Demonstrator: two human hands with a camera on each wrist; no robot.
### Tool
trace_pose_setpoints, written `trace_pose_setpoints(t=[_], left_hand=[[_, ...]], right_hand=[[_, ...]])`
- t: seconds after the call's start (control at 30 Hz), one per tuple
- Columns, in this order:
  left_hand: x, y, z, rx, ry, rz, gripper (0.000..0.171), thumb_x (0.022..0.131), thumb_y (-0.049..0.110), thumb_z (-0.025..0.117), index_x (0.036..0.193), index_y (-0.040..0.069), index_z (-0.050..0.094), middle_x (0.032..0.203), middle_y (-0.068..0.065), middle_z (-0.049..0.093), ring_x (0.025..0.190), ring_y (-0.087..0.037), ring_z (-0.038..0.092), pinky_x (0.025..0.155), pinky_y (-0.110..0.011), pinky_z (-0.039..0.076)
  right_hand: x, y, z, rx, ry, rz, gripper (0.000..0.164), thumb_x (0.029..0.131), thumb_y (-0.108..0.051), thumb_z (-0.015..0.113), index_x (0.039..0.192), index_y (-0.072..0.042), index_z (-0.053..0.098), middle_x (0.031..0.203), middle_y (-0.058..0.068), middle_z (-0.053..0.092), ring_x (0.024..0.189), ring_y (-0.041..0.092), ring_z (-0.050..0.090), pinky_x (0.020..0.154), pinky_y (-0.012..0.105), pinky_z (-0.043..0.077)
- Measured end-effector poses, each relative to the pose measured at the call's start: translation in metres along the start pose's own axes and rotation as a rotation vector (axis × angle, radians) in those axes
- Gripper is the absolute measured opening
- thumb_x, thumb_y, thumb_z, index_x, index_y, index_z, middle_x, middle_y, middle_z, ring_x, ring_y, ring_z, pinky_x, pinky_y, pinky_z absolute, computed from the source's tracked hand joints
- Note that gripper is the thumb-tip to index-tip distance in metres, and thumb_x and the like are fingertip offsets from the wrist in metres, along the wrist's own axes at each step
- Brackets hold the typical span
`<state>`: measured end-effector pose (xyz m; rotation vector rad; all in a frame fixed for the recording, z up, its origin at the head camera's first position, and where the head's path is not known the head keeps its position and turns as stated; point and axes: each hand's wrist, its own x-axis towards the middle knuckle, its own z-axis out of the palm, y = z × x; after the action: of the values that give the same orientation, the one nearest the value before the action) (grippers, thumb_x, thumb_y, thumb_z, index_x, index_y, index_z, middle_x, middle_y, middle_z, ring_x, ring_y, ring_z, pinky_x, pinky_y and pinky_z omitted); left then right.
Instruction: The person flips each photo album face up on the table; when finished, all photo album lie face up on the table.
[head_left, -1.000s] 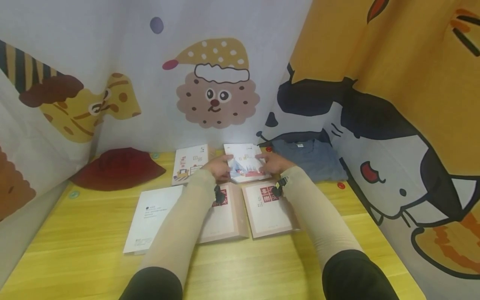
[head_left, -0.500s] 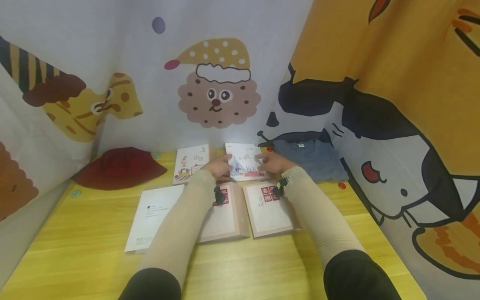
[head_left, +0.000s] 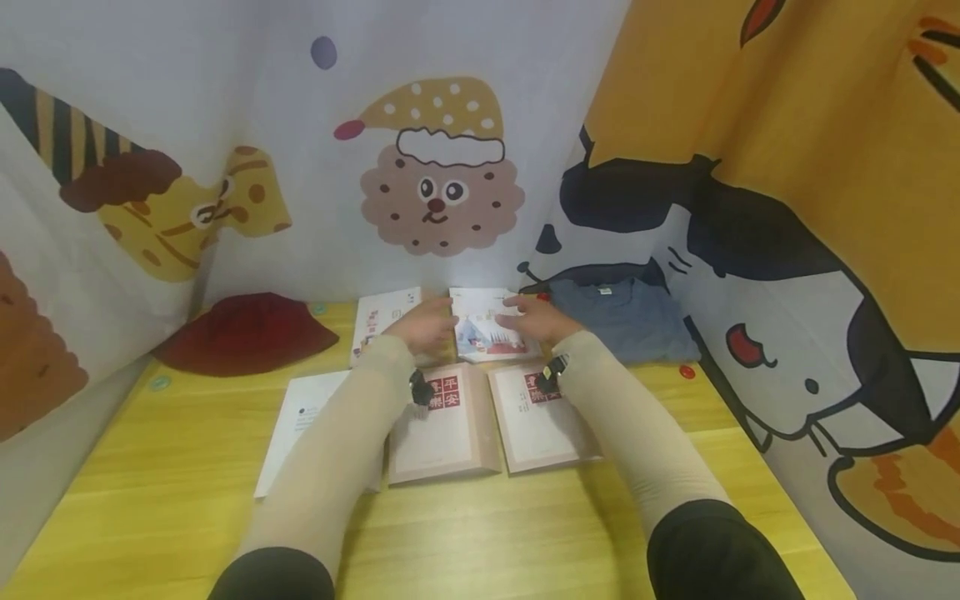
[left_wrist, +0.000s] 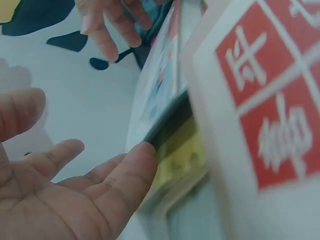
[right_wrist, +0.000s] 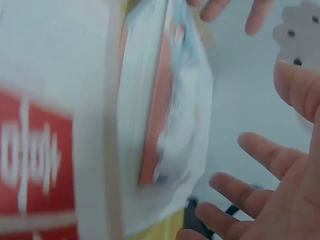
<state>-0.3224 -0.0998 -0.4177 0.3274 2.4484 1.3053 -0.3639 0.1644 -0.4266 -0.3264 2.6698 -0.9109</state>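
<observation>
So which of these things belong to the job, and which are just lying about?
Probably the job:
tent-picture book, between left hand and right hand
two red-square books
other illustrated book
white book

Probably just lying about:
red hat
blue shirt
coloured discs

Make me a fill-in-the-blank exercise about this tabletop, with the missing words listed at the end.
1. The hat is coloured ____.
2. In the head view, the hat lies to the ____ of the folded shirt.
3. Exactly ____ red-panelled booklets lie in the near row.
4. The blue-pictured booklet lies between the left hand and the ____ hand.

Missing words: red; left; two; right.
</observation>
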Motion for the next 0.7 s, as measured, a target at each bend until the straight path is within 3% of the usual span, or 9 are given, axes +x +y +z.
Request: trace_pose_setpoints(t=[0.07,0.1,0.2,0.3,0.37,0.43,0.53,0.7], left_hand=[[-0.006,-0.002,-0.009,-0.106,-0.006,-0.020,0.066,0.109,0.016,0.047,0.169,0.011,0.021,0.153,-0.026,0.049,0.118,-0.040,0.061,0.108,-0.056,0.053],[-0.008,-0.004,-0.013,-0.206,0.017,-0.049,0.068,0.109,0.018,0.047,0.170,0.015,0.017,0.149,-0.025,0.052,0.110,-0.038,0.063,0.104,-0.056,0.055],[-0.012,-0.010,-0.026,-0.293,0.067,-0.054,0.068,0.106,0.013,0.049,0.169,0.018,0.023,0.144,-0.029,0.054,0.103,-0.031,0.063,0.103,-0.052,0.055],[-0.013,-0.020,-0.037,-0.267,0.144,-0.043,0.067,0.106,0.012,0.051,0.168,0.016,0.027,0.141,-0.029,0.056,0.105,-0.027,0.064,0.104,-0.045,0.056],[-0.015,-0.027,-0.045,-0.277,0.179,-0.054,0.066,0.107,0.011,0.050,0.168,0.015,0.026,0.146,-0.030,0.053,0.117,-0.032,0.063,0.108,-0.045,0.055],[-0.019,-0.034,-0.053,-0.225,0.202,-0.071,0.067,0.107,0.011,0.048,0.169,0.014,0.022,0.151,-0.029,0.050,0.130,-0.036,0.060,0.112,-0.046,0.053],[-0.025,-0.044,-0.065,-0.202,0.213,-0.121,0.069,0.108,0.014,0.046,0.170,0.015,0.017,0.157,-0.031,0.043,0.141,-0.043,0.051,0.117,-0.049,0.048],[-0.031,-0.064,-0.083,-0.220,0.219,-0.166,0.068,0.110,0.015,0.043,0.171,0.014,0.012,0.157,-0.033,0.040,0.144,-0.045,0.047,0.120,-0.051,0.045]], right_hand=[[-0.002,-0.010,0.004,0.017,0.023,-0.025,0.070,0.103,-0.054,0.060,0.160,-0.017,0.044,0.165,0.016,0.042,0.152,0.038,0.040,0.126,0.057,0.032],[-0.003,-0.015,0.006,0.022,0.034,-0.033,0.069,0.102,-0.055,0.061,0.159,-0.018,0.046,0.165,0.015,0.043,0.151,0.038,0.041,0.125,0.057,0.033],[-0.006,-0.030,0.013,0.044,0.046,-0.075,0.068,0.101,-0.053,0.065,0.157,-0.018,0.048,0.163,0.016,0.045,0.147,0.037,0.046,0.123,0.054,0.038],[-0.008,-0.041,0.021,0.116,0.037,-0.096,0.069,0.099,-0.048,0.071,0.157,-0.017,0.049,0.162,0.017,0.044,0.141,0.037,0.052,0.114,0.052,0.050],[-0.009,-0.049,0.026,0.159,0.023,-0.109,0.070,0.099,-0.044,0.073,0.157,-0.016,0.048,0.163,0.018,0.042,0.140,0.038,0.053,0.107,0.050,0.056],[-0.009,-0.055,0.030,0.178,0.009,-0.109,0.070,0.098,-0.042,0.074,0.158,-0.018,0.047,0.165,0.016,0.040,0.141,0.038,0.053,0.102,0.051,0.059],[-0.008,-0.067,0.036,0.140,0.002,-0.137,0.070,0.099,-0.043,0.073,0.159,-0.018,0.046,0.165,0.016,0.041,0.144,0.039,0.050,0.108,0.052,0.055],[-0.003,-0.084,0.043,0.127,-0.024,-0.173,0.075,0.098,-0.042,0.073,0.161,-0.014,0.042,0.164,0.020,0.041,0.144,0.040,0.049,0.115,0.054,0.048]])
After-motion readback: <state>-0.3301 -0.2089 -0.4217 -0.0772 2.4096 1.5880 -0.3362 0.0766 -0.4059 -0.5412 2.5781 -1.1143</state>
